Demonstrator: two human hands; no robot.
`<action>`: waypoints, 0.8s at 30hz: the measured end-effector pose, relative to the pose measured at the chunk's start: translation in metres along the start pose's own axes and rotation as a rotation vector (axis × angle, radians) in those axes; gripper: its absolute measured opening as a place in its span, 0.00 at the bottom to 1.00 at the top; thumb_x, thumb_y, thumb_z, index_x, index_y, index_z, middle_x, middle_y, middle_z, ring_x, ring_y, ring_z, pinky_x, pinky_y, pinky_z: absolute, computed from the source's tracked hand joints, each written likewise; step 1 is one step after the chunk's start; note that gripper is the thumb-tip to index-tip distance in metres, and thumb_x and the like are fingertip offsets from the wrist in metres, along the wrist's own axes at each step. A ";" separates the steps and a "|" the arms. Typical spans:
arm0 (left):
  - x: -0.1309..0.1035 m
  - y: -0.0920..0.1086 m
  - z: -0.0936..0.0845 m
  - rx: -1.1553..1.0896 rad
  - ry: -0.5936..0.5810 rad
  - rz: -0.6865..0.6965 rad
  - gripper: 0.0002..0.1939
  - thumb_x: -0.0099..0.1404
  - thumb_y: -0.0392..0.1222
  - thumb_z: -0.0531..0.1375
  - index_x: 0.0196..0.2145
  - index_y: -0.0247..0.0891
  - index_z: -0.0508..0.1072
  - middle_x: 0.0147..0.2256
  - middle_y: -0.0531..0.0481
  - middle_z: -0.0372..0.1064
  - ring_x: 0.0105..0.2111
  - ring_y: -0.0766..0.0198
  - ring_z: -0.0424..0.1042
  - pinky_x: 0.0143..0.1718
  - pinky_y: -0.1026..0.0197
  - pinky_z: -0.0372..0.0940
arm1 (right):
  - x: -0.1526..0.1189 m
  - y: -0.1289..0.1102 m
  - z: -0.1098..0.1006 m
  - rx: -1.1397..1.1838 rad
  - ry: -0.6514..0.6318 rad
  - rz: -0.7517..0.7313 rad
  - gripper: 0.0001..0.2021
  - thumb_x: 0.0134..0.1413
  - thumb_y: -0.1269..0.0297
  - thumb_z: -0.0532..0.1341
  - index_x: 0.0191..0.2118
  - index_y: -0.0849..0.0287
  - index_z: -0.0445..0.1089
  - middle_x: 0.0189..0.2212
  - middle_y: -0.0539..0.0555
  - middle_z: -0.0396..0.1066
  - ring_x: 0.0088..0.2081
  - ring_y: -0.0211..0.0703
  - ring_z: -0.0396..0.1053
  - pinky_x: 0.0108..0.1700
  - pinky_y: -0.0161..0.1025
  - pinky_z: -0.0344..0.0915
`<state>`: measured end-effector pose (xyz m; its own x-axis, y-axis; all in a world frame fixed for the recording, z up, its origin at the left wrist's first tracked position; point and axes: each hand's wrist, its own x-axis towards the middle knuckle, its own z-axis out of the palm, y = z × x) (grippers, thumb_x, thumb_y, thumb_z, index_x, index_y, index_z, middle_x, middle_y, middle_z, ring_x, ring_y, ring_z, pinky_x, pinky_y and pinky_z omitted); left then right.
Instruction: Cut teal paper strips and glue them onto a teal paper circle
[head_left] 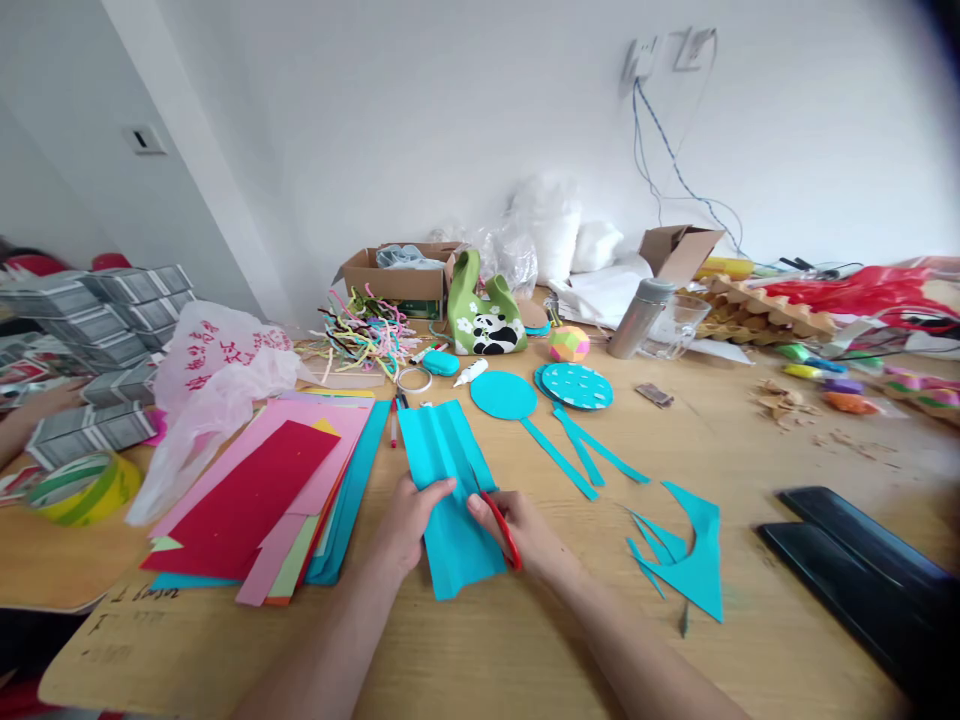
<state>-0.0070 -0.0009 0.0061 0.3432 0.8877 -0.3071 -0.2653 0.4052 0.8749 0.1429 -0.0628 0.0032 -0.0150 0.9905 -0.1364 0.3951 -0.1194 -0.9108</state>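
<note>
A creased sheet of blue paper (442, 440) is held up over the table in front of me. My left hand (415, 515) grips its left edge, thumb on top. In my right hand (517, 525) is a pair of red-handled scissors (501, 530); the blades lie along the right part of the sheet, partly hidden by paper and fingers. Beyond the sheet lie a blue paper disc (504, 394) with a strip below it and a stack of blue discs (576, 386) with pale marks on top. Blue paper offcuts (686, 560) rest to the right.
Coloured paper sheets (255, 500) are piled at left, beside a plastic bag (217, 370) and a tape roll (86, 488). A panda-print bag (486, 315), pipe cleaners (367, 330) and a steel bottle (641, 318) stand behind. Black phone-like slabs (847, 570) lie at right. Another person's hand (45, 410) shows far left.
</note>
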 end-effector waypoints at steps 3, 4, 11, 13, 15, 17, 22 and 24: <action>0.000 0.000 0.001 0.000 -0.011 0.012 0.24 0.46 0.42 0.70 0.42 0.34 0.75 0.41 0.40 0.77 0.43 0.43 0.75 0.43 0.48 0.70 | 0.000 0.000 0.000 -0.007 0.006 0.010 0.28 0.51 0.37 0.55 0.19 0.56 0.49 0.18 0.44 0.44 0.21 0.31 0.44 0.21 0.33 0.41; 0.000 0.000 0.000 0.002 -0.012 0.018 0.24 0.46 0.42 0.70 0.43 0.34 0.75 0.41 0.40 0.77 0.43 0.43 0.75 0.42 0.48 0.70 | 0.000 0.000 0.000 -0.012 0.010 0.016 0.28 0.51 0.37 0.54 0.19 0.56 0.49 0.17 0.44 0.43 0.21 0.31 0.43 0.21 0.33 0.41; 0.001 -0.002 -0.002 0.034 -0.008 0.056 0.25 0.46 0.44 0.70 0.43 0.34 0.75 0.42 0.41 0.77 0.45 0.43 0.74 0.43 0.49 0.69 | 0.002 -0.003 0.000 -0.018 0.041 0.026 0.29 0.48 0.34 0.53 0.18 0.56 0.50 0.17 0.44 0.42 0.21 0.31 0.42 0.21 0.34 0.40; 0.002 -0.002 -0.002 0.025 0.004 0.067 0.26 0.45 0.44 0.71 0.43 0.35 0.75 0.43 0.41 0.77 0.44 0.43 0.74 0.43 0.49 0.69 | 0.002 -0.005 0.000 -0.008 0.038 0.029 0.29 0.47 0.33 0.53 0.17 0.56 0.50 0.17 0.44 0.42 0.21 0.31 0.41 0.21 0.34 0.39; 0.002 -0.002 -0.002 0.024 0.015 0.079 0.26 0.45 0.44 0.71 0.44 0.35 0.75 0.42 0.41 0.77 0.44 0.43 0.74 0.43 0.49 0.69 | 0.002 -0.005 0.000 0.004 0.036 0.036 0.30 0.46 0.32 0.53 0.17 0.56 0.50 0.17 0.44 0.42 0.21 0.31 0.41 0.21 0.34 0.39; 0.003 -0.003 -0.003 0.039 0.016 0.098 0.26 0.46 0.44 0.70 0.44 0.35 0.75 0.42 0.41 0.77 0.44 0.44 0.74 0.43 0.49 0.69 | 0.002 -0.005 0.000 0.013 0.040 0.051 0.30 0.46 0.32 0.53 0.17 0.56 0.50 0.16 0.44 0.42 0.20 0.31 0.41 0.20 0.34 0.39; 0.003 -0.005 -0.004 0.085 0.007 0.127 0.24 0.48 0.44 0.69 0.44 0.35 0.75 0.42 0.41 0.77 0.44 0.44 0.74 0.42 0.51 0.69 | 0.002 -0.004 0.002 0.020 0.036 0.059 0.30 0.46 0.31 0.53 0.17 0.56 0.50 0.16 0.44 0.43 0.20 0.31 0.41 0.20 0.34 0.40; 0.004 -0.006 -0.004 0.087 0.013 0.128 0.24 0.49 0.44 0.69 0.44 0.34 0.75 0.42 0.40 0.77 0.44 0.44 0.74 0.41 0.51 0.69 | 0.002 -0.003 0.002 0.017 0.026 0.051 0.30 0.47 0.32 0.54 0.18 0.56 0.50 0.16 0.44 0.43 0.20 0.31 0.41 0.20 0.34 0.39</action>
<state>-0.0080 0.0008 -0.0021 0.3001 0.9337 -0.1955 -0.2271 0.2689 0.9360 0.1399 -0.0604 0.0050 0.0291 0.9845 -0.1732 0.3793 -0.1712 -0.9093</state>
